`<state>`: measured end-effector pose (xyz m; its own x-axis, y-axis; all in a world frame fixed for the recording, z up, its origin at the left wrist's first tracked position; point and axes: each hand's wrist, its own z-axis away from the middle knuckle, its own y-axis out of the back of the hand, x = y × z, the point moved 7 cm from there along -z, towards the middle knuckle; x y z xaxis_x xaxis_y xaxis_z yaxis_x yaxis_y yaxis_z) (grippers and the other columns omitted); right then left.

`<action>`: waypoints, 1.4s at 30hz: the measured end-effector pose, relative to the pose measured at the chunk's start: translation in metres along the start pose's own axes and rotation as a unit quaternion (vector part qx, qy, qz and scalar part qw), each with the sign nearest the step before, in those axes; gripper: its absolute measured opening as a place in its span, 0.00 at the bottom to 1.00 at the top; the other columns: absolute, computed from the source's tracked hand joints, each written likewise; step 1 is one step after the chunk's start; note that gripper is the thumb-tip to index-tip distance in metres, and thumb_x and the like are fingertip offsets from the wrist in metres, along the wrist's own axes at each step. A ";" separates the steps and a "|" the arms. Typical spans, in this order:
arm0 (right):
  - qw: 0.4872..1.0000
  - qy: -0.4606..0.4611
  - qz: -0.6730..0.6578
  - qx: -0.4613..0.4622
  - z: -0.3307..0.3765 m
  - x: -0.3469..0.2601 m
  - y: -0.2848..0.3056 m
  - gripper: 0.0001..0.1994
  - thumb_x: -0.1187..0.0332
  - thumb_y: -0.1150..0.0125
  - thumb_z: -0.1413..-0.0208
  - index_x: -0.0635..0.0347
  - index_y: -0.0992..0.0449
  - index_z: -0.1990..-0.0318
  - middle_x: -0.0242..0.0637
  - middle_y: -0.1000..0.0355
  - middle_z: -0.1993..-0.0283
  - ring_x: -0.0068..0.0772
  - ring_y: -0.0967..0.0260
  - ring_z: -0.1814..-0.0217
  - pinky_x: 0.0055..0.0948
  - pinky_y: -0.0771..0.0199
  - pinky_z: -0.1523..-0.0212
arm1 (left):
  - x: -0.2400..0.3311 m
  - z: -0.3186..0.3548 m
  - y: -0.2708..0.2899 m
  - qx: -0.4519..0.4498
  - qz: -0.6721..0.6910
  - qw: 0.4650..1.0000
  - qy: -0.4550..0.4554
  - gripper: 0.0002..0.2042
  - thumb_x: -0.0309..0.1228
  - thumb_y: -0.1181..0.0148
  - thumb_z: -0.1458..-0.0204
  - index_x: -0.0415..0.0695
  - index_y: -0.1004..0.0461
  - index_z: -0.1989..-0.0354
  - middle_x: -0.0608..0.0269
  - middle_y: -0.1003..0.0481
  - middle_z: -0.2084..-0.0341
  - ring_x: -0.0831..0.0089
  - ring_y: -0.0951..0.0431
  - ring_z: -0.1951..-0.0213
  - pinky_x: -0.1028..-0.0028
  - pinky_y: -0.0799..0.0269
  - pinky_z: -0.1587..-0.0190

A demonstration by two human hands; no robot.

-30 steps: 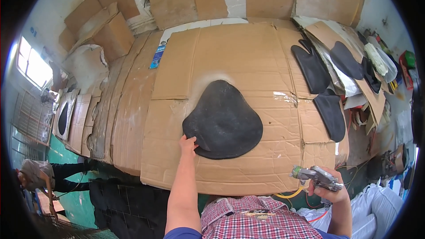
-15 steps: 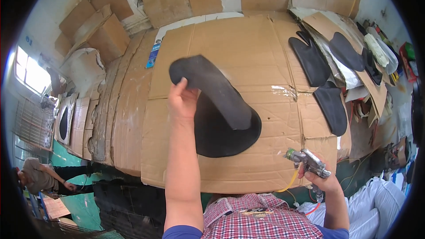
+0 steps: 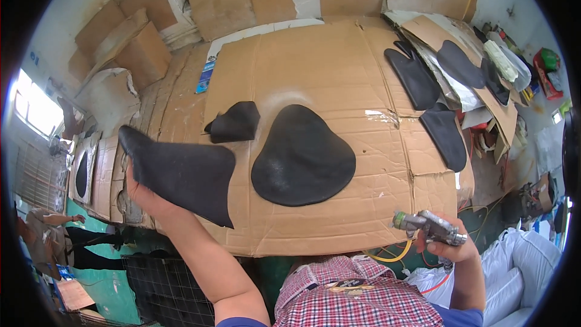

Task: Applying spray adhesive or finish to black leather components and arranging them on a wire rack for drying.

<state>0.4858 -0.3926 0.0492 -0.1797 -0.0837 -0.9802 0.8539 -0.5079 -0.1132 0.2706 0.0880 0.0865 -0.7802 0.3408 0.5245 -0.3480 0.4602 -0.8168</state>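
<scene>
My left hand (image 3: 140, 189) is closed on the edge of a thin, flat black piece of sheet material (image 3: 184, 172), held out tilted over the left part of the cardboard. On the cardboard-covered table (image 3: 315, 230) lies a broad black pad (image 3: 302, 160), rounded and narrower at its far end, with a faint pale haze on its surface. Between it and the held piece is a smaller black piece (image 3: 236, 122). My right hand (image 3: 454, 243) grips a metal spray gun (image 3: 431, 227) above the table's near right edge; a yellow hose (image 3: 396, 258) hangs beneath it.
Black cut pieces (image 3: 414, 79) lie at the right, beside stacked cardboard sheets (image 3: 423, 27). A cardboard box (image 3: 142, 48) stands far left. Another person (image 3: 48, 236) is beyond the table at left. White bags (image 3: 514, 266) lie at lower right.
My left hand has swung left and nearer, from above the pad, holding a black piece. A smaller black piece now shows left of the uncovered pad. The spray gun has shifted slightly right.
</scene>
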 end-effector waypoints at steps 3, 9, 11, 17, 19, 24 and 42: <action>0.996 -0.026 -0.037 -0.077 0.000 0.013 -0.026 0.29 0.79 0.39 0.52 0.64 0.39 0.40 0.39 0.29 0.58 0.26 0.31 0.59 0.28 0.30 0.57 | 0.059 0.025 0.029 0.003 0.019 0.998 -0.061 0.16 0.33 0.55 0.42 0.34 0.30 0.53 0.48 0.26 0.55 0.57 0.27 0.51 0.56 0.36 0.44; 0.990 -0.074 0.036 -0.115 -0.037 0.054 -0.079 0.27 0.78 0.38 0.51 0.64 0.36 0.42 0.32 0.29 0.60 0.21 0.32 0.60 0.23 0.30 0.59 | 0.135 0.107 0.037 -0.042 0.010 0.992 -0.120 0.16 0.26 0.58 0.40 0.27 0.35 0.49 0.45 0.30 0.51 0.59 0.30 0.49 0.60 0.39 0.41; 0.983 -0.093 0.049 -0.153 -0.051 0.063 -0.105 0.27 0.78 0.39 0.52 0.64 0.36 0.42 0.31 0.29 0.60 0.20 0.33 0.60 0.22 0.30 0.59 | 0.165 0.146 0.066 0.032 -0.006 0.989 -0.147 0.16 0.27 0.57 0.40 0.27 0.35 0.48 0.44 0.30 0.50 0.58 0.31 0.48 0.59 0.41 0.39; 0.952 -0.115 0.080 -0.273 -0.073 0.078 -0.181 0.28 0.77 0.39 0.52 0.64 0.37 0.41 0.31 0.29 0.61 0.20 0.32 0.61 0.22 0.30 0.60 | 0.220 0.278 0.174 0.308 -0.076 0.909 -0.272 0.12 0.25 0.49 0.46 0.38 0.29 0.54 0.54 0.25 0.56 0.63 0.26 0.53 0.62 0.30 0.49; 0.935 -0.116 0.112 -0.316 -0.078 0.082 -0.207 0.28 0.77 0.38 0.53 0.64 0.37 0.41 0.31 0.29 0.62 0.20 0.32 0.61 0.22 0.30 0.60 | 0.222 0.322 0.182 0.354 -0.104 0.880 -0.299 0.18 0.22 0.48 0.49 0.44 0.33 0.47 0.60 0.29 0.51 0.65 0.28 0.50 0.62 0.31 0.48; 0.891 -0.143 0.203 -0.380 -0.075 0.086 -0.267 0.28 0.79 0.38 0.54 0.63 0.36 0.42 0.31 0.29 0.63 0.20 0.32 0.63 0.23 0.30 0.61 | 0.217 0.482 0.241 0.412 -0.135 0.828 -0.356 0.26 0.20 0.48 0.51 0.47 0.40 0.40 0.60 0.35 0.44 0.63 0.35 0.43 0.60 0.37 0.42; 0.875 -0.123 0.327 -0.334 -0.069 0.105 -0.286 0.27 0.71 0.37 0.52 0.59 0.36 0.42 0.33 0.28 0.56 0.26 0.32 0.55 0.29 0.31 0.52 | 0.014 0.664 0.419 0.849 -0.100 0.518 0.028 0.19 0.15 0.48 0.56 0.45 0.33 0.53 0.62 0.29 0.73 0.75 0.30 0.81 0.80 0.36 0.82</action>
<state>0.2568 -0.1969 -0.0327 0.4256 -0.3926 -0.8153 0.8933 0.3261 0.3092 -0.2311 -0.2594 -0.4079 -0.6406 0.4712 0.6063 -0.4118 -0.8773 0.2466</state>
